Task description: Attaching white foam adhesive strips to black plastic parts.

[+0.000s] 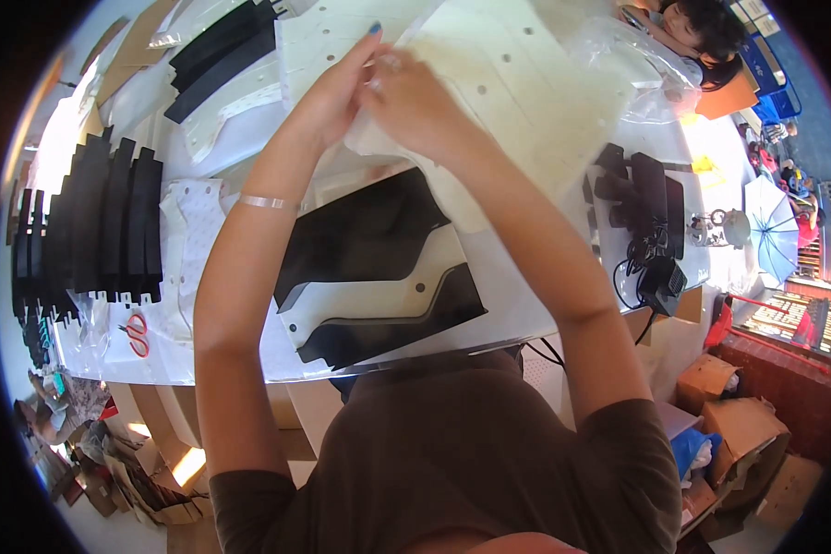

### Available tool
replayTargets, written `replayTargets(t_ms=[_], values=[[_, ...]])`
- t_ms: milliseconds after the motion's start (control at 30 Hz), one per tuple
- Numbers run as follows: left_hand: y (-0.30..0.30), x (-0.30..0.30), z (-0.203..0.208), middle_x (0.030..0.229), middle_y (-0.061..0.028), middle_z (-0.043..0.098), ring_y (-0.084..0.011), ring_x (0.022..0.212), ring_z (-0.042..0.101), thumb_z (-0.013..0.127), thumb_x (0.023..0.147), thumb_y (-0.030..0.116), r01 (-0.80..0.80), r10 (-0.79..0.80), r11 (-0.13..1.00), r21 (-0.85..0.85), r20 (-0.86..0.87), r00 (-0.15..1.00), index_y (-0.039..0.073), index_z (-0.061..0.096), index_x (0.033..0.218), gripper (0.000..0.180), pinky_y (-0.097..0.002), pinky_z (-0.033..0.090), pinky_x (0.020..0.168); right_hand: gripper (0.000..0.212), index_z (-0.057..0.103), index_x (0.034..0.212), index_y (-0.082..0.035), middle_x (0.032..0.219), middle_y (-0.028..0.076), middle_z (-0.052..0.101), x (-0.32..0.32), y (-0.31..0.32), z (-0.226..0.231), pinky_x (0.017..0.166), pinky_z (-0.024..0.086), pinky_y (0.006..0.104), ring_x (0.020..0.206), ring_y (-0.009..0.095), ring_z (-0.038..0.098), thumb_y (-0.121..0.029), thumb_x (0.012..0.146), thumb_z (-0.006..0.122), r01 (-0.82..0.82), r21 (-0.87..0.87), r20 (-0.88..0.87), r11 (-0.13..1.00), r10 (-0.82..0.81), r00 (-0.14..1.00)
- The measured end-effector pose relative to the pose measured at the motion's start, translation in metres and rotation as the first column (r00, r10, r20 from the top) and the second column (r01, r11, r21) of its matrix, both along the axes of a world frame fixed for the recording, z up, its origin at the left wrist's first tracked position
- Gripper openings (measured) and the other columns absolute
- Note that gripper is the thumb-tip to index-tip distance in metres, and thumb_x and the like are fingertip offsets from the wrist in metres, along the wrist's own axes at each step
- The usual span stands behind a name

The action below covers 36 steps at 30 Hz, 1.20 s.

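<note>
My two hands meet over large pale translucent sheets (545,120) at the far side of the table. My left hand (334,100) has one dark-blue-nailed finger pointing up, and its other fingers are partly hidden against the right. My right hand (414,103) is closed and slightly blurred, its fingertips touching the left. Whatever is between them is too small or hidden to make out. Nearer me lies a glossy black panel (365,226) with a wavy edge, a white strip (369,294) with dark round spots, and another black piece (406,319) beside it.
Black strips (120,217) stand in rows at the left, near red-handled scissors (138,334). More black strips (222,60) lie at the far left. A black adapter with cables (660,284) sits at the right edge. A person (692,32) leans at the far right. Cardboard boxes (743,429) stand below.
</note>
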<state>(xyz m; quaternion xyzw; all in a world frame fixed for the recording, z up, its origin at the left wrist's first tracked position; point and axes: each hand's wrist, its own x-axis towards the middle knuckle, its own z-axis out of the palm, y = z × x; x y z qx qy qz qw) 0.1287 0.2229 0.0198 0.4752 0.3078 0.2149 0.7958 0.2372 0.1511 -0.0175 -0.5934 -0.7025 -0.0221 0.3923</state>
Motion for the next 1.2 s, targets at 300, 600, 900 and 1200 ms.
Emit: replayTargets(t_ms=[300, 600, 900, 1200], values=[[0.046, -0.023, -0.073, 0.103, -0.01, 0.064, -0.017, 0.089, 0.06, 0.061, 0.087, 0.024, 0.06, 0.052, 0.969, 0.239, -0.436, 0.899, 0.001, 0.059, 0.116, 0.037, -0.0293, 0.048, 0.076, 0.028, 0.06, 0.108, -0.006, 0.098, 0.013, 0.067, 0.15, -0.08, 0.012, 0.08, 0.049, 0.0374, 0.091, 0.033, 0.063, -0.027, 0.09, 0.054, 0.53, -0.138, -0.21, 0.837, -0.548, 0.81], [0.042, -0.024, -0.081, 0.101, -0.0028, 0.064, -0.0107, 0.088, 0.058, 0.056, 0.087, 0.009, 0.173, -0.063, 0.927, 0.332, -0.317, 0.946, 0.003, 0.054, 0.119, 0.033, -0.0257, 0.046, 0.078, 0.018, 0.061, 0.1, -0.003, 0.083, 0.003, 0.065, 0.188, -0.109, 0.013, 0.054, 0.045, 0.023, 0.067, 0.011, 0.061, -0.018, 0.09, 0.058, 0.385, -0.47, -0.422, 0.794, -0.585, 0.692], [0.035, -0.058, -0.033, 0.1, -0.002, 0.065, -0.0088, 0.088, 0.059, 0.054, 0.091, 0.01, -0.175, 0.221, 0.939, 0.295, -0.13, 0.967, 0.008, 0.053, 0.12, 0.029, -0.0259, 0.046, 0.078, 0.017, 0.061, 0.098, 0.0, 0.076, 0.004, 0.065, 0.216, -0.029, 0.067, 0.053, 0.046, 0.0222, 0.065, 0.012, 0.06, -0.014, 0.089, 0.058, 0.203, -0.109, -0.631, 0.973, -0.225, 0.742], [0.04, -0.085, -0.023, 0.103, -0.006, 0.064, -0.0152, 0.094, 0.063, 0.052, 0.093, 0.013, -0.259, 0.275, 0.949, 0.182, -0.072, 0.959, 0.005, 0.05, 0.122, 0.03, -0.0289, 0.05, 0.082, 0.03, 0.064, 0.09, 0.003, 0.081, 0.023, 0.064, 0.26, 0.076, 0.057, 0.062, 0.051, 0.0413, 0.068, 0.037, 0.063, -0.023, 0.075, 0.067, -0.664, 0.318, -0.917, 0.677, 0.398, -0.034]])
